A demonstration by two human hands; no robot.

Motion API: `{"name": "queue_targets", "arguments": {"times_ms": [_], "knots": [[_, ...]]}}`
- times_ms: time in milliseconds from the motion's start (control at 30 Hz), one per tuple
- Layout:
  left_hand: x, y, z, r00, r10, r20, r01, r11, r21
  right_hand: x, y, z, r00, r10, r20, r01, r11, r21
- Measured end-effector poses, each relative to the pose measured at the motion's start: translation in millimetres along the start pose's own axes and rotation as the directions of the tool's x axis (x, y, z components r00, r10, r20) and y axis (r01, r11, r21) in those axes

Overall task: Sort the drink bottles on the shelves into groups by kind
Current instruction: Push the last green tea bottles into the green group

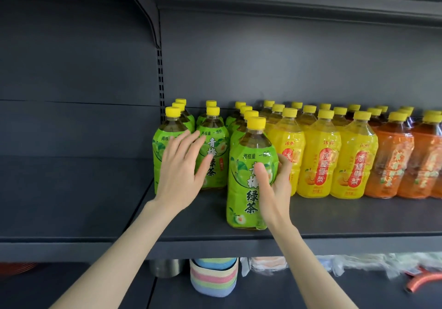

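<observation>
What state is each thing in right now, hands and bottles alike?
front green bottle: upright, capped, gripped at the shelf front.
right hand: curled round the front green bottle.
rear green bottles: upright, capped.
left hand: fingers straight, spread against the rear green bottles.
yellow bottles: upright, capped.
orange bottles: upright, capped.

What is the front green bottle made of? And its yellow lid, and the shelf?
The front green bottle looks like clear plastic: tea shows through near its neck; a glossy printed wrap covers the rest. Its yellow lid seems opaque hard plastic. The shelf looks like painted metal, dark grey, matte.
</observation>
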State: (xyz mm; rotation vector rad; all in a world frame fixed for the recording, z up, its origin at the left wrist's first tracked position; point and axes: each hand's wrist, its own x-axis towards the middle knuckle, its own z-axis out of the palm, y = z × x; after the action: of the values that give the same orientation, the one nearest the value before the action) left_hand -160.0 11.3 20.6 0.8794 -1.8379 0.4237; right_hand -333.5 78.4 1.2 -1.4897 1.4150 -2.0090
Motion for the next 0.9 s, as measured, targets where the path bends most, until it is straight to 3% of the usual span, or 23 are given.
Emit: {"name": "queue_targets", "arguments": {"times_ms": [100,267,500,667,900], "knots": [[-9.7,18.4,-13.5,0.997,-0.039,0.069,0.058,0.951,-0.304,-4.2,-0.8,14.4,0.999,0.013,0.037,-0.014,1.0,0.027],[-21.6,18.7,-11.4,0.992,-0.023,0.127,0.071,0.919,-0.389,-8.4,-4.8,42.1,0.995,-0.019,0.097,0.028,0.995,-0.092],[-25.2,4.3,-7.4,0.99,-0.046,0.136,0.083,0.956,-0.281,-3.1,2.2,31.3,0.986,-0.048,0.158,0.116,0.881,-0.46],[-19.8,-1.2,-1.7,0.989,-0.051,0.139,0.074,0.984,-0.161,20.4,0.8,14.4,0.976,-0.14,0.169,0.205,0.857,-0.473],[-14.3,-7.9,9.4,0.991,-0.019,0.135,0.034,0.994,-0.107,45.2,14.0,3.4,0.939,-0.187,0.287,0.334,0.689,-0.643]]}}
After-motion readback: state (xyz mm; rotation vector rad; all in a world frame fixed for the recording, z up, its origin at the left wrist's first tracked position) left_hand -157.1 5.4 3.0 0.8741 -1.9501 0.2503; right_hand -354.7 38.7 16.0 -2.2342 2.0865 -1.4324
